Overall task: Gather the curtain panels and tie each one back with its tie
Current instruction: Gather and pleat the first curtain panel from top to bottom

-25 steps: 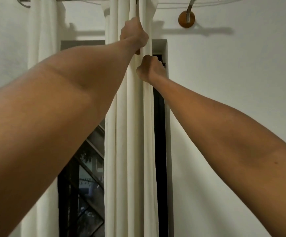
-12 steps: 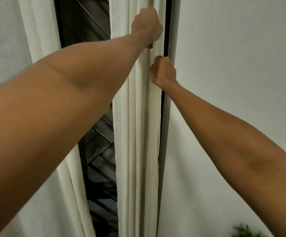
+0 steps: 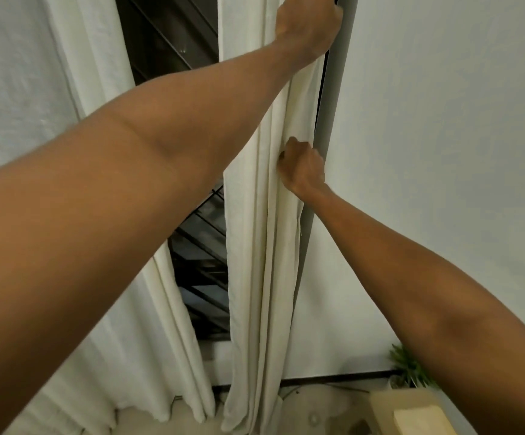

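Gripping the gathered curtain panel, left hand sits above right hand.

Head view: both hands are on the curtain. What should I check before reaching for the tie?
1. Left hand grips the gathered panel up high: ok.
2. Right hand grips the same panel lower down, fingers curled into the folds: ok.
3. Panel bunched in folds beside the window frame: ok.
4. Tie in sight: not ok, none shows in this view.
5. A hand free to take the tie: not ok, both hold cloth.
6. Loose panel on the left tied back: not ok, it hangs spread and no tie shows on it.
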### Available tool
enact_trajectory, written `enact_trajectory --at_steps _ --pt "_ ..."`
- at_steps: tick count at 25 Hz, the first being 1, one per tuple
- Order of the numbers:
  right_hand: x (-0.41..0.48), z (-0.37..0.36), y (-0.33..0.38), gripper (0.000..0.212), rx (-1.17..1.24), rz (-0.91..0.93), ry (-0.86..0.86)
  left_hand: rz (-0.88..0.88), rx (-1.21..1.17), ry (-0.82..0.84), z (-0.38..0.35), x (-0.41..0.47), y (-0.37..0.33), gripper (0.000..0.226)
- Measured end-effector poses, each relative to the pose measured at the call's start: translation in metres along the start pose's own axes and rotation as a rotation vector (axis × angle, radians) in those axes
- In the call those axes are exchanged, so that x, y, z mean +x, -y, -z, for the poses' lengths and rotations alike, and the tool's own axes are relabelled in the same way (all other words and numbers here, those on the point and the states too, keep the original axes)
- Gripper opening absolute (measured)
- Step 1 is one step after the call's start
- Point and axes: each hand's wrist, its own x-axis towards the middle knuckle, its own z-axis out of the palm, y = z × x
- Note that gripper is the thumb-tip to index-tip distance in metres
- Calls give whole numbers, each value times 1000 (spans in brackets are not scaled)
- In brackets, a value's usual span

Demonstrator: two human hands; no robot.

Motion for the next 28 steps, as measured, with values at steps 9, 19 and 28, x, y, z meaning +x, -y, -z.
enact_trajectory --at_steps 9,19,28 --pt "-61 -71 -45 15 -69 129 144 81 -2 -60 -29 -50 14 37" --pt "-116 -124 -83 16 7 57 305 327 85 50 -113 -184 33 24" --pt "-187 -209 -124 22 27 -49 484 394 -15 56 -157 -272 48 27"
